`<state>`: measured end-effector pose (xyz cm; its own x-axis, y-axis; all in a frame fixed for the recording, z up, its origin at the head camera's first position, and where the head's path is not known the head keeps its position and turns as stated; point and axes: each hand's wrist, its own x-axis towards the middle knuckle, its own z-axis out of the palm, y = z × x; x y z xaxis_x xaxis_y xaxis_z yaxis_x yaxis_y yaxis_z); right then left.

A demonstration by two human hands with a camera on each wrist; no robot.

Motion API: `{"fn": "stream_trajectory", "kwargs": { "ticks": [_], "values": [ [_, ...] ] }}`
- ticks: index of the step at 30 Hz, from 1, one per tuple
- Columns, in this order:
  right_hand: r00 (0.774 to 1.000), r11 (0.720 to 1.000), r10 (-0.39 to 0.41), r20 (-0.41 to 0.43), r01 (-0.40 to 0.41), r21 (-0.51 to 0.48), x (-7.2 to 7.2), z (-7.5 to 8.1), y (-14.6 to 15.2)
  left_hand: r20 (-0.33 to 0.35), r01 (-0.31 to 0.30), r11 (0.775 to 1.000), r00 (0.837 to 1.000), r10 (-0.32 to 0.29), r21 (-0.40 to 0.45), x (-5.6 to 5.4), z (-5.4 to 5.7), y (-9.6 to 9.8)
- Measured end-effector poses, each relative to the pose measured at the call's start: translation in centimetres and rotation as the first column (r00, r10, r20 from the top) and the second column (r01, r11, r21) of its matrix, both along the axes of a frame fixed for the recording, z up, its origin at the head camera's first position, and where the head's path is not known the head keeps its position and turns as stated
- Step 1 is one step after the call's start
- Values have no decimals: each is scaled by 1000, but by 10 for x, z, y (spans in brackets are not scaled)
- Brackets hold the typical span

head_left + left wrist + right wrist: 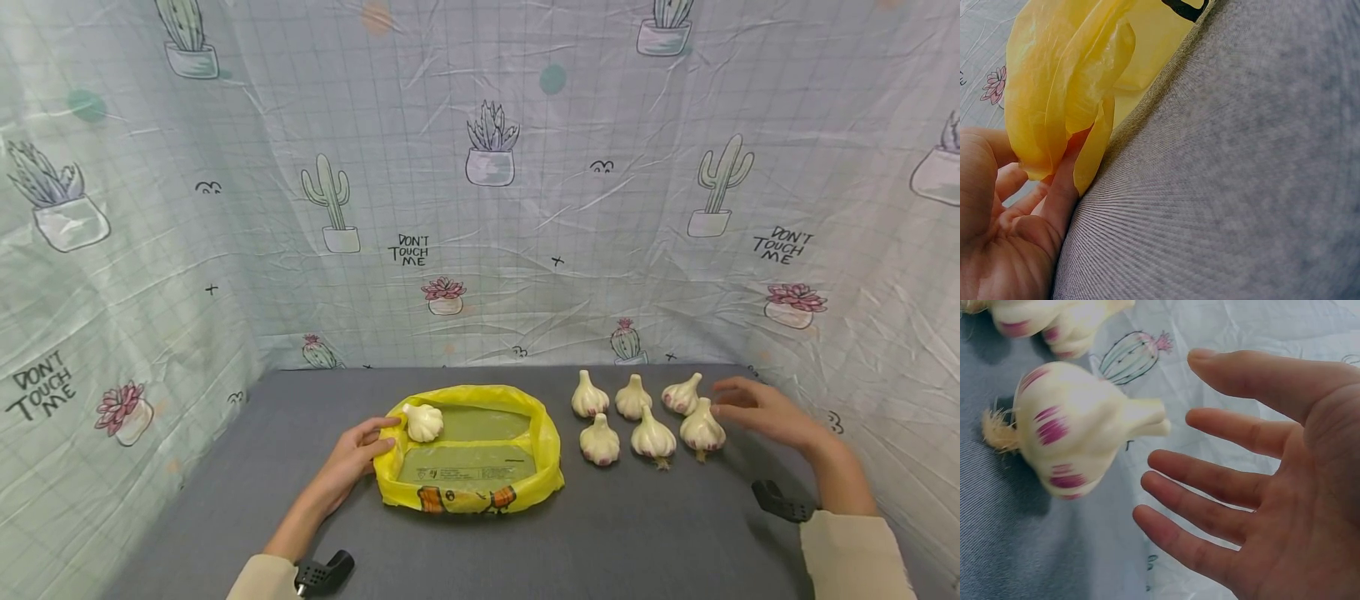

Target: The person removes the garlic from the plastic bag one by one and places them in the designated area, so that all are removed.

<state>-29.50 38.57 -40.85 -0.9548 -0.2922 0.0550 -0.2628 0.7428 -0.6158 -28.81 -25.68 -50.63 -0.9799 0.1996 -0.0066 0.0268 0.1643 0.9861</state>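
A yellow plastic bag lies spread on the grey table, its mouth facing up. My left hand pinches its left rim between thumb and fingers, and in the left wrist view the yellow film hangs over those fingers. Inside the bag, near its left end, sits one garlic bulb. My right hand is beside the rightmost garlic bulb with its fingers spread. In the right wrist view that bulb shows purple marks and a stem toward the fingertips, a gap between them.
Several more garlic bulbs stand and lie in two rough rows right of the bag. A cactus-print sheet rises behind and at both sides of the grey table. Each wrist wears a black device.
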Motion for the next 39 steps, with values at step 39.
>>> {"fn": "stream_trajectory", "kwargs": {
  "ticks": [39],
  "values": [
    [972,997,-14,-234,31,68,19,37,-33,-2,-13,1000,1000,13,0,0,0,1]
  ]
}}
